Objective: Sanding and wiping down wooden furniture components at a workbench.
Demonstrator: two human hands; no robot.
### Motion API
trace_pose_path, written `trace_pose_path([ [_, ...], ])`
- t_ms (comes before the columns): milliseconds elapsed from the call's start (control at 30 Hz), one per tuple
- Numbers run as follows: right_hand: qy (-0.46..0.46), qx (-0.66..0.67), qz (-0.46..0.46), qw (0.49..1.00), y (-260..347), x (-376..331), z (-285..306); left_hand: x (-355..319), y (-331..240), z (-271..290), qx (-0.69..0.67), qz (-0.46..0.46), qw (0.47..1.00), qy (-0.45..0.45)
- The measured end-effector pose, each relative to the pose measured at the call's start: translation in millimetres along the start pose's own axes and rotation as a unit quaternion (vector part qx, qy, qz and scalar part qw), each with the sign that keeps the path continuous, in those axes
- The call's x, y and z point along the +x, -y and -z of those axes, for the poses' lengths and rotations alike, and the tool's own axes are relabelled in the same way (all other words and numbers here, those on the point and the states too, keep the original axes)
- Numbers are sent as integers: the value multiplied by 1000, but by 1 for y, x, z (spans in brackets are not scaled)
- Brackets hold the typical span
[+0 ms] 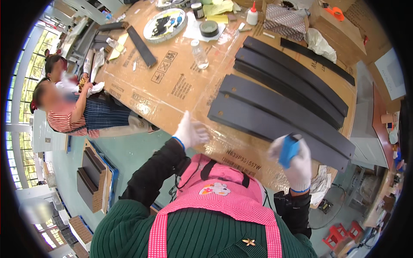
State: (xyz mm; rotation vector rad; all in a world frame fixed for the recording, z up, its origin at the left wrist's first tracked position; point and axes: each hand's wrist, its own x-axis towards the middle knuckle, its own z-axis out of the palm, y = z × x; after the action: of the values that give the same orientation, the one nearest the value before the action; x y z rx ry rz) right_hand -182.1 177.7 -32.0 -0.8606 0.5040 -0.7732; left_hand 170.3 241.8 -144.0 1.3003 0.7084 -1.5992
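My right hand [301, 167], in a white glove, grips a small blue block [288, 152] with a dark end; its exact kind cannot be made out. It is at the near edge of a long dark grey panel [275, 118] with a raised ridge and small holes at its left end. Beyond that panel lies a similar dark panel [292, 81]. My left hand [191, 132], also gloved, hovers at the table's front edge, fingers spread and nothing in them, left of the panels.
The cardboard-covered table [172, 103] holds a clear bottle [199, 54], a roll of tape [209, 28], a paint-smeared round tray [150, 32] and a glue bottle [252, 15]. A thin dark strip [318, 60] lies at the back right. Two people stand at left, near stacked panels [91, 176].
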Motion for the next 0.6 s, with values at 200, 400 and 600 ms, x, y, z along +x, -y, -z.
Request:
trace_pose_path([
  [200,-201,169,-5,965,-113,-84,46,61,7,-26,-78,-44,967,237],
  [400,-472,349,283,758,-132,-157,130,65,-14,-62,87,-41,979,178],
  [600,-502,317,282,753,-103,-146,135,67,-24,-83,140,-108,969,172],
])
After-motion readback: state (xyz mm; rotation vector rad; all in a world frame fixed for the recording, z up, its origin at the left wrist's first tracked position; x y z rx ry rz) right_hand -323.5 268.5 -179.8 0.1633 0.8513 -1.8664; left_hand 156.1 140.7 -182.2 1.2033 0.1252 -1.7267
